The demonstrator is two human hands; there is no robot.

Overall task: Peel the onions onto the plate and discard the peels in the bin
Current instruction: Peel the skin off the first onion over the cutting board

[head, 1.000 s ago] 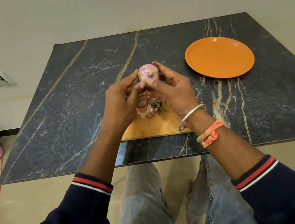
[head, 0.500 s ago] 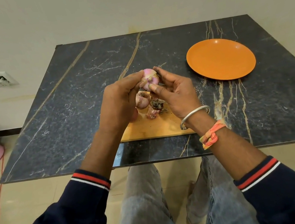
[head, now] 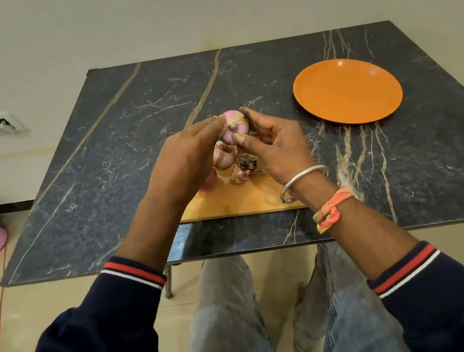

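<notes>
Above the cutting board (head: 229,202), left grip (head: 188,158) and right grip (head: 275,147) are both pinching the onion (head: 235,125); easing skin off gently is looking wisest.

Pink onion (head: 234,126), orange plate (head: 347,90), black gold-veined table (head: 128,150)

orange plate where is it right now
In the head view, the round orange plate sits on the right side of the black marble table, beyond and right of the wooden cutting board.
</notes>
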